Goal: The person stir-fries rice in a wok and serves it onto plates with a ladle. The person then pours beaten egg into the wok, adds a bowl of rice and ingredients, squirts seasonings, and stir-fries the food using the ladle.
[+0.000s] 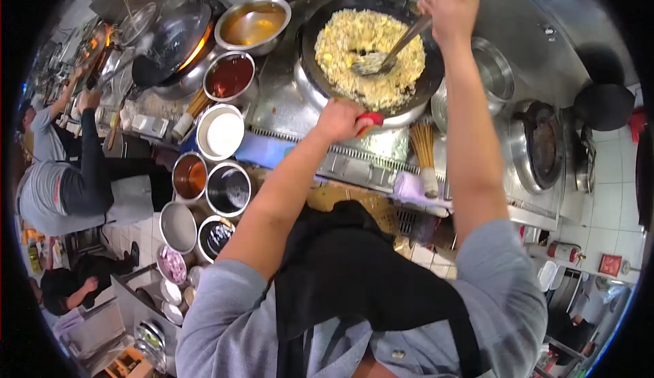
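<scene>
A black wok (pixel 436 82) on the stove holds fried rice (pixel 334 37) with yellow egg pieces, spread in a ring. My left hand (pixel 340 119) is closed at the wok's near edge, with a red cloth (pixel 370 119) showing beside the fingers; the wok handle under it is hidden. Above the wok's right side, my right hand (pixel 449 7) is wrapped round the upper handle of a wok spatula (pixel 405 41). The spatula slants down to the left, its rice-coated head resting in the middle of the rice.
Left of the wok stand bowls of oil (pixel 253 24), red sauce (pixel 229 77) and white powder (pixel 223 135). Bamboo brushes (pixel 423 148) stand at the stove's front. Flames show under another wok (pixel 178 37) at left, near a person (pixel 61 191) in grey.
</scene>
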`<state>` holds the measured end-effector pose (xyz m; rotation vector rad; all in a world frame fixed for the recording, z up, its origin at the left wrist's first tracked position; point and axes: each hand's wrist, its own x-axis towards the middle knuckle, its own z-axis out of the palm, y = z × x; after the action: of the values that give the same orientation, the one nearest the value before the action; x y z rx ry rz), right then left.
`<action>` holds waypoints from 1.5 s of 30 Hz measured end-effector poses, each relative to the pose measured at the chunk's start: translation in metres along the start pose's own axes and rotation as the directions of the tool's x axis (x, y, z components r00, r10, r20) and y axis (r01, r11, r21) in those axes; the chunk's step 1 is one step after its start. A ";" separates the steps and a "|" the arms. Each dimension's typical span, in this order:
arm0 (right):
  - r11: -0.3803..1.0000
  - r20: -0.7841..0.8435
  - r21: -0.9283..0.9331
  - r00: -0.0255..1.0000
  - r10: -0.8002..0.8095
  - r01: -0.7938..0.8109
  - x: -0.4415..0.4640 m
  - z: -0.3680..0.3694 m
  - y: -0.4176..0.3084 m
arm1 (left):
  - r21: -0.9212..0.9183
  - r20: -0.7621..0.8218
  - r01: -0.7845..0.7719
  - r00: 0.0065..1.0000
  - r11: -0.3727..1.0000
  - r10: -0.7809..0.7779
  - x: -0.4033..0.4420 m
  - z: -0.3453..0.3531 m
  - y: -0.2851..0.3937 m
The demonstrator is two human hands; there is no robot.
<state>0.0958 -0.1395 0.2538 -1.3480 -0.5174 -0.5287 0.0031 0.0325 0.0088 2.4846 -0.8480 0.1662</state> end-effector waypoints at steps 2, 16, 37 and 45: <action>0.996 -0.084 -0.032 0.993 -0.083 0.081 -0.039 0.020 -0.013 | 0.008 -0.046 -0.030 0.998 1.000 0.030 -0.002 0.008 -0.003; 0.953 -0.043 0.144 0.961 0.274 -0.266 0.059 -0.052 0.068 | -0.037 0.059 0.027 0.998 0.999 -0.025 -0.006 0.002 0.002; 0.907 -0.206 -0.408 0.958 -0.201 0.103 -0.093 0.006 -0.018 | -0.036 0.010 -0.042 0.999 0.998 0.042 0.005 0.004 -0.014; 0.987 -0.329 -0.140 0.936 -0.123 0.081 -0.106 -0.006 -0.027 | -0.053 -0.048 -0.069 0.997 0.996 0.066 0.002 0.005 -0.012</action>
<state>-0.0031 -0.1429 0.2077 -1.3169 -0.2759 -0.8719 0.0119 0.0372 -0.0003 2.3937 -0.9055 0.2205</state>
